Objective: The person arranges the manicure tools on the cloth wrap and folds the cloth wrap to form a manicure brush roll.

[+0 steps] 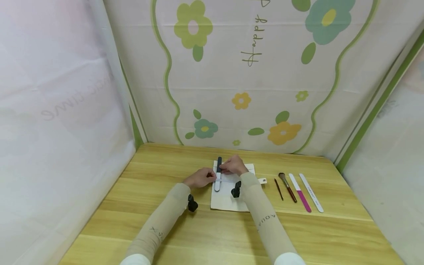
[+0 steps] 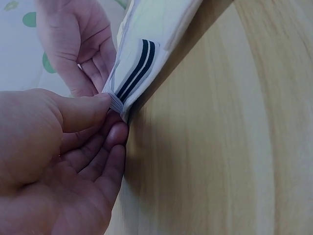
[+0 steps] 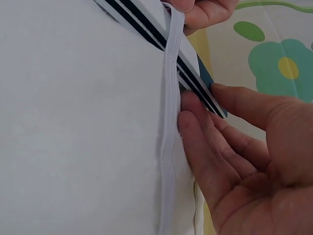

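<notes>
A white fabric case [image 1: 232, 202] lies flat and unfolded on the table, with a white elastic band [image 3: 167, 127] running across it. A nail file [image 1: 217, 185], dark at its far part and white at the near one, passes beneath the elastic near the case's left edge. My right hand [image 1: 234, 165] pinches the file's dark part between thumb and fingers. At the left edge of the case, my left hand [image 1: 201, 177] pinches the elastic between thumb and forefinger. In the left wrist view, the file's layered black-and-white edge [image 2: 139, 68] shows beyond that pinch.
Right of the case lie a thin dark tool [image 1: 279, 189], a makeup brush [image 1: 288, 187], a pink-and-white nail file [image 1: 300, 194] and a white nail file [image 1: 311, 193]. A strap with a snap [image 1: 262, 181] sticks out from the case. Printed cloth walls [image 1: 212, 77] enclose the wooden table [image 1: 205, 235].
</notes>
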A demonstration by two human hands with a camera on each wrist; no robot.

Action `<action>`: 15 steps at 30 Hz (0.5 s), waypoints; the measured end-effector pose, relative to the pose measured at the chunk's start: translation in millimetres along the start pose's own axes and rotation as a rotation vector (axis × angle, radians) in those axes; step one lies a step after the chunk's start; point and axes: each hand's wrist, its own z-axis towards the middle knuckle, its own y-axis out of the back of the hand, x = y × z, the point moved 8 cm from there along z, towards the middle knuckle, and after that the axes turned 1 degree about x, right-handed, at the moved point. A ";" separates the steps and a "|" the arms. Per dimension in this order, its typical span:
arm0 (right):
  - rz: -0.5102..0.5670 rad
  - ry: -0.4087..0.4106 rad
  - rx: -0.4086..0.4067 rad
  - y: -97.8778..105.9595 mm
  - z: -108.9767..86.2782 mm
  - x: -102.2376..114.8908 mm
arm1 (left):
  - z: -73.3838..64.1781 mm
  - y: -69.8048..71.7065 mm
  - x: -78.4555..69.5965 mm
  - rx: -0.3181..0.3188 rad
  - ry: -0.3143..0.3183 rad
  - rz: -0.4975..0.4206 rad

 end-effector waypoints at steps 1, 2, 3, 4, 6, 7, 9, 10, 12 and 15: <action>0.001 -0.001 0.003 0.0 -0.9 0.0 | 0.1 -0.3 0.4 0.001 0.001 -0.001; 0.003 -0.001 0.007 -0.1 -2.0 0.0 | 0.3 -0.4 0.6 0.002 0.001 -0.002; 0.005 -0.001 0.012 -0.4 -3.0 0.1 | 0.2 -0.4 0.5 0.003 0.001 -0.005; 0.008 -0.001 0.018 -0.7 -3.7 0.1 | 0.1 -0.4 0.6 0.004 0.001 -0.009; 0.018 -0.004 0.031 -1.1 -4.9 -0.3 | 0.0 -0.2 0.6 0.003 0.001 -0.012; 0.021 -0.004 0.037 -1.5 -5.3 -0.3 | 0.0 -0.2 0.6 0.004 0.001 -0.013; 0.032 -0.007 0.048 -1.7 -5.3 -0.9 | 0.1 -0.2 0.2 0.004 -0.002 -0.016; 0.039 -0.010 0.053 -1.7 -4.9 -1.4 | 0.2 -0.2 0.0 0.005 -0.003 -0.016; 0.048 -0.016 0.063 -2.1 -3.8 -3.4 | 0.4 -0.4 -0.1 0.007 -0.003 -0.015; 0.062 -0.028 0.074 -3.1 -1.5 -7.3 | 0.5 -0.8 0.2 0.009 -0.001 -0.011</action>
